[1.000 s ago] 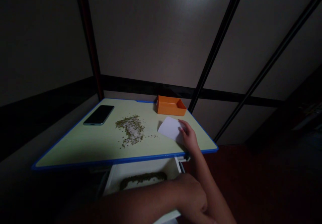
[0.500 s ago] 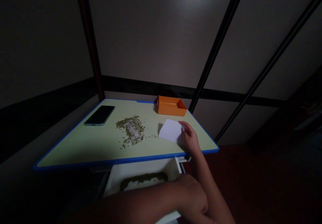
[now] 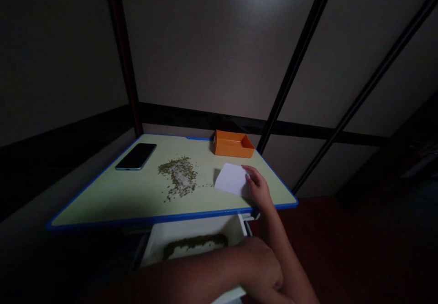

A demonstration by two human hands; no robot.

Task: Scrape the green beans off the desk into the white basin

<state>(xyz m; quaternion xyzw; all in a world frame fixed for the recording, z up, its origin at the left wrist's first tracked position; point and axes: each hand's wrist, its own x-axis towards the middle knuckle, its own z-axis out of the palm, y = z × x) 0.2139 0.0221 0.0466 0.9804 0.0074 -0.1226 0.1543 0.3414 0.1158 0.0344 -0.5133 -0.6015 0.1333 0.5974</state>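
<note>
My right hand is closed on the right edge of a white sheet of paper, thumb on one side and fingers behind it. The sheet is tilted above the right part of the pale table, near its front edge. To its left lies a scattered patch of small greenish grains, with a thin trail of grains running toward the paper. My left hand crosses low in front, over the open drawer and against my right forearm. It is bent downward, and its fingers are mostly hidden.
An orange open box stands at the table's back right. A dark-screened phone lies at the left. Below the table with its blue rim, a white drawer is pulled out, holding more dark green grains. A panelled wall rises behind.
The paper and my right hand have shifted very slightly left and down. My left hand, the grains, box and phone stay practically where they were.
</note>
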